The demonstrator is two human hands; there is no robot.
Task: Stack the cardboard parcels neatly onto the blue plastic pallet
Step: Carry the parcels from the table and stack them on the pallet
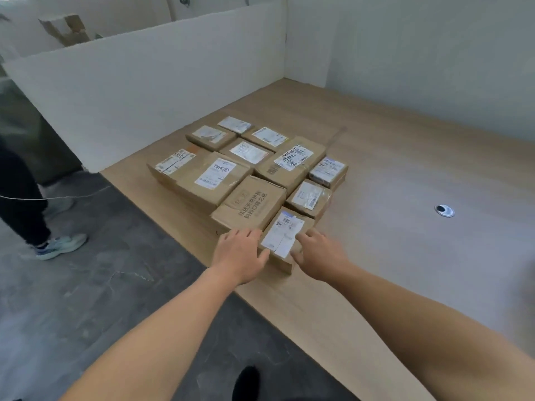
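Small parcel (285, 237), white-labelled, is seen at the near edge of the parcel cluster (220, 175) on the table (390, 175), flanked by both hands. Right hand (320, 251) is curled round its right near corner. Left hand (238, 251) is laid against its left side, fingers loosely spread, thumb touching the cardboard.

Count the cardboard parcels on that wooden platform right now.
11 parcels: four at the back; four mid-row; two nearer; the nearest parcel between left hand and right hand. Others may hide beneath.
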